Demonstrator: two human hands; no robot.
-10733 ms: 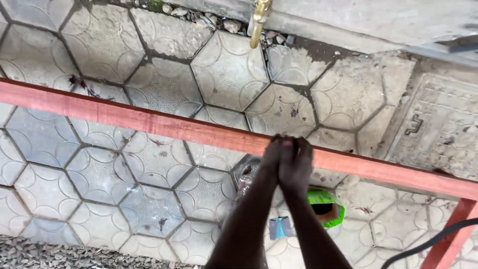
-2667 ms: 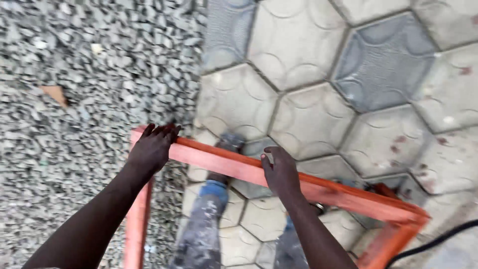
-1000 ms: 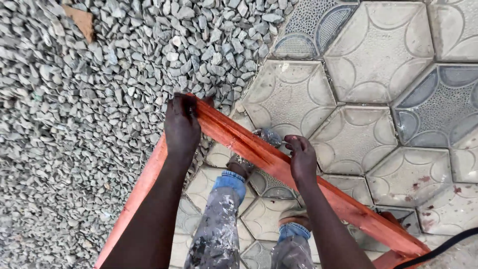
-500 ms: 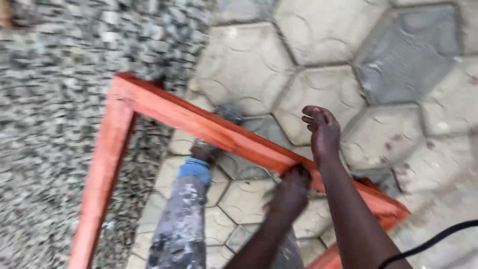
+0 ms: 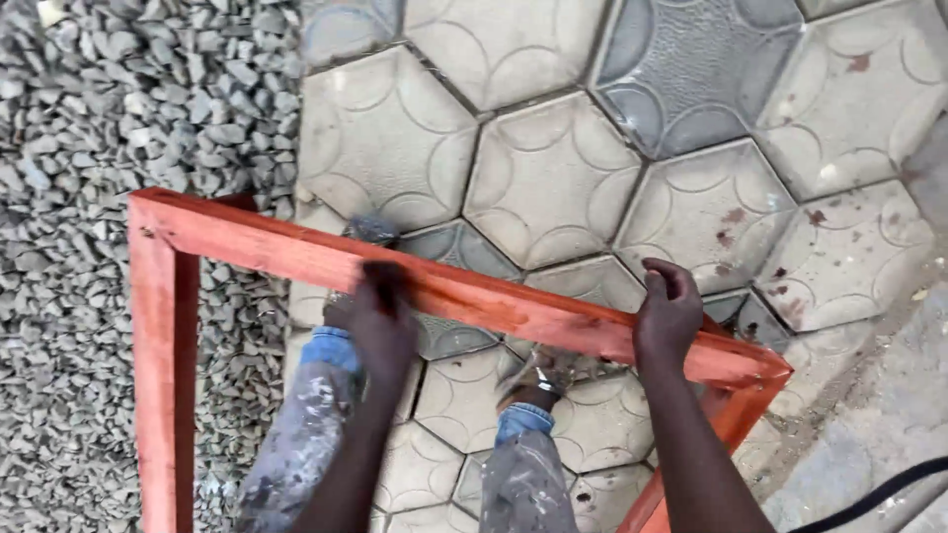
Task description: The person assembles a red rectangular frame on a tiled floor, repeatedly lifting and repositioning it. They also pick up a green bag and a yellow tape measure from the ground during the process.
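A red-painted wooden frame (image 5: 247,249) stands in front of me, its top bar running from upper left down to the right. My left hand (image 5: 380,321) grips the middle of that top bar. My right hand (image 5: 669,311) is curled over the bar near its right corner. Below the bar I see my legs in paint-spattered jeans (image 5: 306,444) and my shoes standing inside the frame.
Grey hexagonal paving stones (image 5: 553,188) cover the ground ahead and to the right. A bed of loose grey gravel (image 5: 109,109) lies on the left, under the frame's left side. A black cable (image 5: 874,494) crosses the bottom right corner on a concrete strip.
My hands have shifted along the top bar: the left now grips its middle and the right has closed over it near the right corner. The view has swung slightly.
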